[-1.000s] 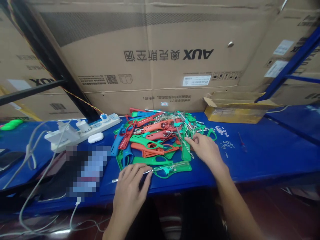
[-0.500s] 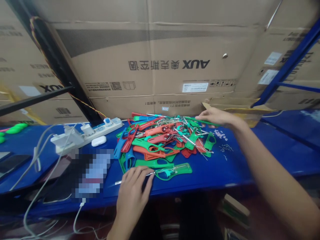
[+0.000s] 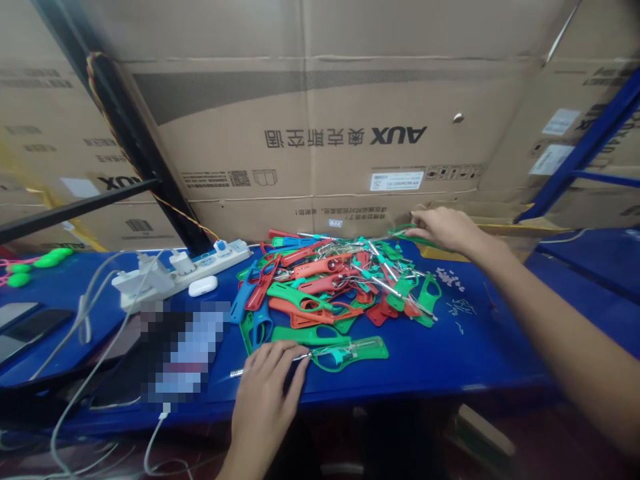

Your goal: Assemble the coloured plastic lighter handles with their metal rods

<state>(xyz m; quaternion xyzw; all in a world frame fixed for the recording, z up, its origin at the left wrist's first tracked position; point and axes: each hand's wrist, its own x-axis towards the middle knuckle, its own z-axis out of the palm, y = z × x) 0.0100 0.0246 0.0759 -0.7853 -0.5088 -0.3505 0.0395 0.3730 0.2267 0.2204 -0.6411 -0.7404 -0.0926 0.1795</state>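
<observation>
My left hand (image 3: pixel 273 380) is closed around the metal tube of a green long-necked lighter (image 3: pixel 367 350), which lies at the table's front edge. This lighter's shell is open, with a clear fuel tank and wires showing inside. At the far side of the heap, my right hand (image 3: pixel 443 227) is closed on a green plastic piece (image 3: pixel 403 230), blurred and partly covered by the fingers. Between the hands spreads a heap of red, orange, blue and green lighter parts (image 3: pixel 320 283), with metal tubes and thin wires among them.
A cardboard box (image 3: pixel 520 230) stands behind my right hand. Small pale pieces (image 3: pixel 450 279) and thin wire bits (image 3: pixel 460 307) lie on the blue table (image 3: pixel 425 373). At left are a power strip (image 3: pixel 240 253), a white case (image 3: pixel 203 286), cables and a pixelated phone (image 3: pixel 185 360).
My right hand has risen slightly toward the cardboard box with the green piece. My left hand keeps its grip on the lighter. The whole view has shifted a little.
</observation>
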